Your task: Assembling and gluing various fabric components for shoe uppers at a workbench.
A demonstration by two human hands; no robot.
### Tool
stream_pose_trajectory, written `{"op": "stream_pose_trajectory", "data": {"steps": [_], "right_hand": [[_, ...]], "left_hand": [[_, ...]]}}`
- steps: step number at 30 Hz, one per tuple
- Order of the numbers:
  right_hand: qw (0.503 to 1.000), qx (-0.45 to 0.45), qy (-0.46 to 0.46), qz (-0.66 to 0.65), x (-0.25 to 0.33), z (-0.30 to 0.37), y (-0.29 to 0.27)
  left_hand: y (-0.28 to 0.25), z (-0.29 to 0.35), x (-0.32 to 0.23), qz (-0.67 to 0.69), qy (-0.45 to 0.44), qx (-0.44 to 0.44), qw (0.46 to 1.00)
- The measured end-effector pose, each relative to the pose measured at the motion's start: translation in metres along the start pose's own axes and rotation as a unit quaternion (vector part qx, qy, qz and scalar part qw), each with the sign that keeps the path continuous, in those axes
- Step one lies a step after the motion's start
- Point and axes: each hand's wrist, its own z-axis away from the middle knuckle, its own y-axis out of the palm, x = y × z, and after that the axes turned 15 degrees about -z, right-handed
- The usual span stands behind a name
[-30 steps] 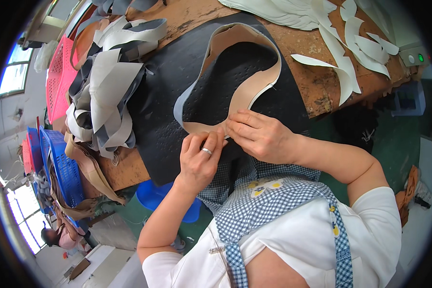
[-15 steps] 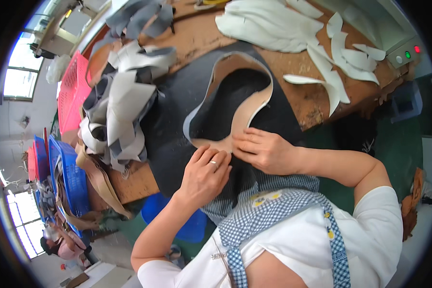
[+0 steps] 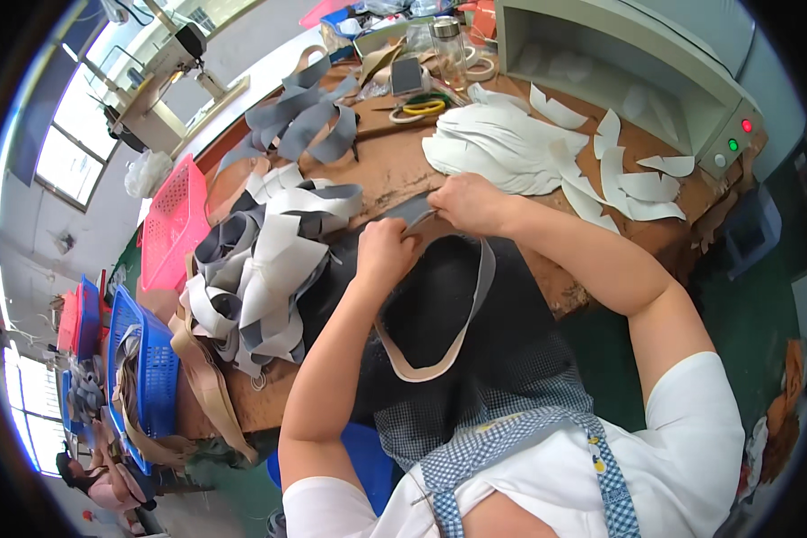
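Far left: blue plastic basket (image 3: 157,354) with tan strips over its rim, then pink perforated basket (image 3: 172,235). Beside it, a heap of white-and-grey strips (image 3: 278,273), apart from the work.

Left hand (image 3: 386,253): fingers curled, pinching the far side of the looped tan-and-grey band (image 3: 483,280). The band lies over the black sheet (image 3: 511,336) at the bench's near edge. Half a second ago both hands were on its near side; a different stretch, grey face showing, now sits between them, so handling has apparently passed to another section.

Right hand (image 3: 466,204): pinching close by. Beyond, white cut pieces (image 3: 498,143).
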Motion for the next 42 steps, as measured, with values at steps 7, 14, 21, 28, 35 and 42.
{"op": "stream_pose_trajectory", "data": {"steps": [7, 14, 21, 28, 35, 42], "right_hand": [[0.997, 0.052, 0.02, -0.045, -0.005, -0.006, -0.004], [0.956, 0.196, -0.031, -0.219, 0.014, -0.038, 0.002], [0.929, -0.271, 0.215, -0.134, -0.144, -0.144, 0.008], [0.91, -0.173, 0.376, 0.015, -0.205, -0.246, 0.046], [0.913, -0.236, 0.327, -0.07, -0.235, -0.278, 0.067], [0.906, -0.15, 0.396, -0.02, -0.253, -0.217, 0.043]], "left_hand": [[0.0, 0.002, 0.011, 0.028, 0.04, 0.018, 0.999], [0.0, 0.014, 0.016, -0.039, 0.062, 0.011, 0.997], [-0.014, 0.045, 0.025, -0.004, -0.067, 0.05, 0.997], [-0.047, 0.084, 0.027, 0.16, -0.18, 0.131, 0.962], [-0.065, 0.13, 0.037, 0.091, -0.182, 0.139, 0.969], [-0.053, 0.157, 0.032, 0.168, -0.262, 0.08, 0.947]]}}
